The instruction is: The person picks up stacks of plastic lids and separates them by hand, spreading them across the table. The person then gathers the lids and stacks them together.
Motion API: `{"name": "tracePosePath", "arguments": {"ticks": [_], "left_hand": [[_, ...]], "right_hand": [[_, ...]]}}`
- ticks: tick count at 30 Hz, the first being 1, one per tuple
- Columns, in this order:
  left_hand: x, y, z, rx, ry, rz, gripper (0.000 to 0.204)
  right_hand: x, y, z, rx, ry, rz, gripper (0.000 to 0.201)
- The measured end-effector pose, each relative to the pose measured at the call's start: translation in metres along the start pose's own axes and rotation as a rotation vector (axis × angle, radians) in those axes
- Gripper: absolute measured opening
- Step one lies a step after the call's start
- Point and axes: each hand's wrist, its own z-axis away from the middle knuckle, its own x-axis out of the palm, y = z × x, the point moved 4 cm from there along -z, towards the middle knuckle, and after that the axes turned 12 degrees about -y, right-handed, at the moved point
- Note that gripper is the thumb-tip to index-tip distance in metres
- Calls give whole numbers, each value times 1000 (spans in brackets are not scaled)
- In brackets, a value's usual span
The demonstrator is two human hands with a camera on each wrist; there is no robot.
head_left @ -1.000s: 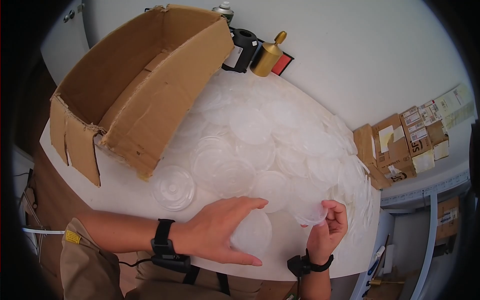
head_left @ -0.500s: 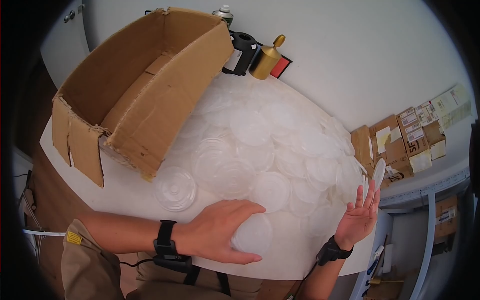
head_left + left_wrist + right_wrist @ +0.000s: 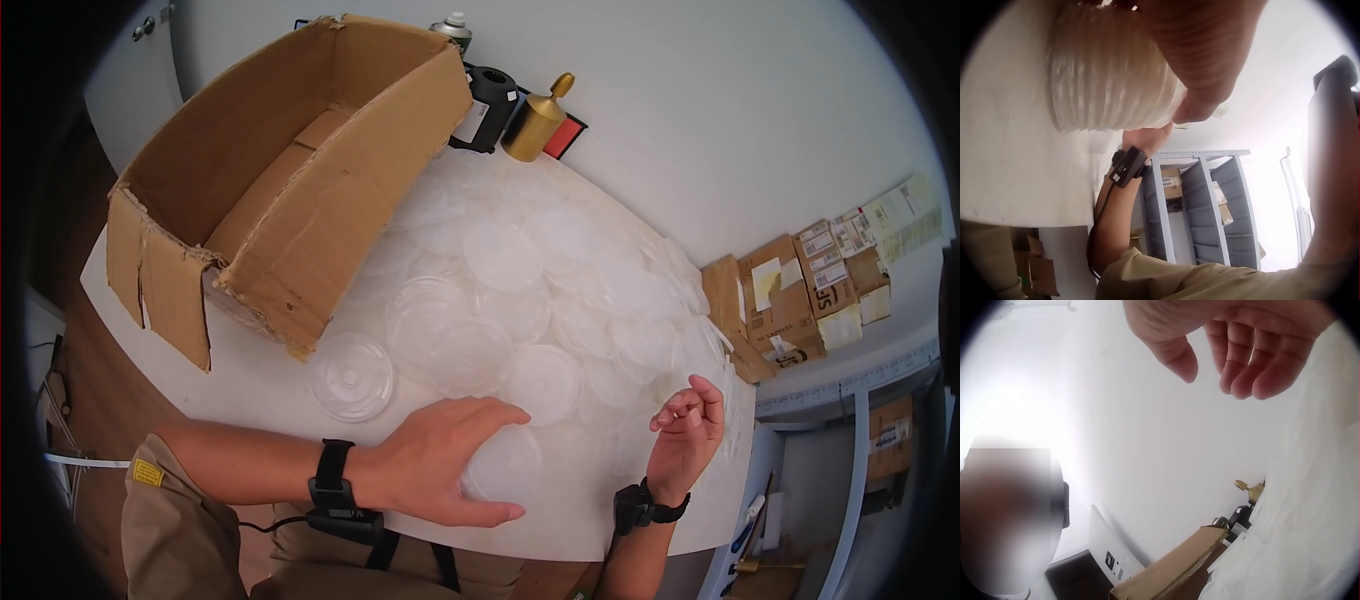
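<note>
My left hand curls round a stack of clear round plastic lids near the table's front edge. In the left wrist view the stack shows as many ridged rims beneath the fingers. My right hand is raised over the right part of the table and holds nothing. Its fingers are loosely bent, with the thumb apart from them in the right wrist view. A heap of loose lids covers the middle and right of the table. One lid lies flat left of the heap.
A large open cardboard box stands at the back left. Behind the heap are a gold container, a black device and a spray can. Taped cartons sit at the right by the wall, above grey shelving.
The right hand held a lid one second ago, then was stretched out to the right with a lid at its fingertips. Now it is back nearer, without the lid. The left hand stays put.
</note>
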Motion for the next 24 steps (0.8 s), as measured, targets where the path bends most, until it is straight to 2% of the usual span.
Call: {"name": "tracePosePath", "arguments": {"ticks": [4, 6, 7, 9, 15, 20, 22, 24], "left_hand": [[-1, 1, -1, 59, 56, -17, 74], [-1, -1, 0, -13, 10, 10, 79], [1, -2, 0, -17, 11, 13, 79], [-1, 0, -1, 56, 87, -1, 68], [3, -8, 0, 27, 88, 23, 51], [4, -10, 1, 9, 89, 19, 52], [5, -11, 1, 2, 92, 20, 53], [5, -13, 1, 8, 104, 1, 58]], "right_hand": [[51, 1, 22, 106, -564, 55, 27], [76, -7, 23, 133, -878, 221, 28], [82, -7, 24, 137, -880, 218, 28], [94, -5, 30, 121, -1019, 295, 26], [100, 0, 33, 64, -1028, 349, 18], [103, -4, 34, 119, -1090, 349, 14], [106, -3, 36, 31, -1093, 393, 14], [106, -1, 38, 26, -1090, 397, 14]]}}
